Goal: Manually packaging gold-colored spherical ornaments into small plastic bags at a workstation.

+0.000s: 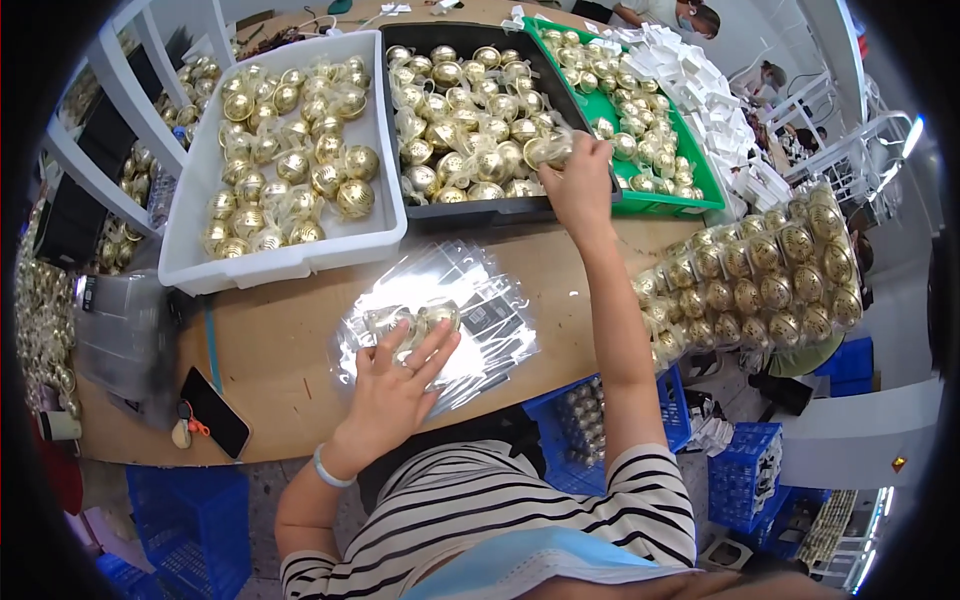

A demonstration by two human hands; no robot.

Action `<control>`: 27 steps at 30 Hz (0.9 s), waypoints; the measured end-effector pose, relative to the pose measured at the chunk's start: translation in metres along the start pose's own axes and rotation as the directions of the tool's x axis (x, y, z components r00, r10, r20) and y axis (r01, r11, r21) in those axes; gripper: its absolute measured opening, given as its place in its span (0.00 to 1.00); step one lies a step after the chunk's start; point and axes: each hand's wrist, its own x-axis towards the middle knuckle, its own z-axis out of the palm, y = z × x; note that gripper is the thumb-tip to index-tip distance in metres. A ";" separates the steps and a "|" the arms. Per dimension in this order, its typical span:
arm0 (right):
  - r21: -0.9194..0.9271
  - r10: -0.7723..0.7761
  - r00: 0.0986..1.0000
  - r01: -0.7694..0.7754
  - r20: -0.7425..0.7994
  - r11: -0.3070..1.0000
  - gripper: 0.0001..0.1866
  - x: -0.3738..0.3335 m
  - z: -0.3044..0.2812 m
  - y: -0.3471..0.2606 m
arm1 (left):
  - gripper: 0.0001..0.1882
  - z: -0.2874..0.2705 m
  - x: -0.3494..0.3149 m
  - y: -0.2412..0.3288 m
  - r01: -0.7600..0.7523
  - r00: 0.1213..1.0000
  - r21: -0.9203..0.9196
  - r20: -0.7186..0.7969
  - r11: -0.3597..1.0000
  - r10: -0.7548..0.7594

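My left hand rests on the table with its fingers spread. Its fingertips touch gold-and-clear balls on a loose pile of clear plastic bags. Stretched out to the far right, my right hand is closed on the clear wrapping of a gold ball. That ball is at the right edge of a black tray, which is full of gold balls in clear wrap.
A white tray of wrapped gold balls stands on the left, a green tray of them on the right. Packed rows of gold balls lie at the table's right end. A phone and orange-handled snips lie front left.
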 end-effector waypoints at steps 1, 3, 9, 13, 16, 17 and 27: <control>-0.004 0.001 1.000 -0.001 0.009 1.000 0.34 -0.016 -0.012 -0.006 | 0.39 -0.001 0.000 0.001 -0.004 1.000 0.001 0.000 1.000 0.004; 0.092 -0.118 0.991 0.123 -0.058 0.988 0.33 -0.050 -0.032 -0.009 | 0.39 -0.003 0.001 0.001 0.001 1.000 -0.010 0.009 1.000 -0.001; 0.166 -0.025 0.950 -0.029 0.311 0.986 0.35 -0.146 -0.043 0.009 | 0.40 -0.007 0.005 -0.003 0.036 0.999 -0.088 0.021 0.995 -0.034; 0.419 -0.144 0.907 -0.038 0.395 0.907 0.36 -0.175 -0.038 0.013 | 0.40 -0.007 0.009 -0.003 0.046 0.999 -0.084 0.026 0.995 -0.044; 0.595 -0.260 0.762 -0.197 0.593 0.779 0.36 -0.166 -0.047 0.013 | 0.40 -0.008 0.008 -0.005 0.039 0.999 -0.102 0.031 0.994 -0.036; 0.601 -0.265 0.761 -0.198 0.592 0.774 0.36 -0.164 -0.046 0.016 | 0.40 -0.009 0.006 -0.005 0.044 0.999 -0.095 0.033 0.995 -0.041; 0.644 -0.495 0.411 -0.464 0.765 0.609 0.29 -0.134 -0.024 -0.002 | 0.36 -0.014 0.007 -0.004 0.023 0.998 -0.116 0.067 0.993 -0.016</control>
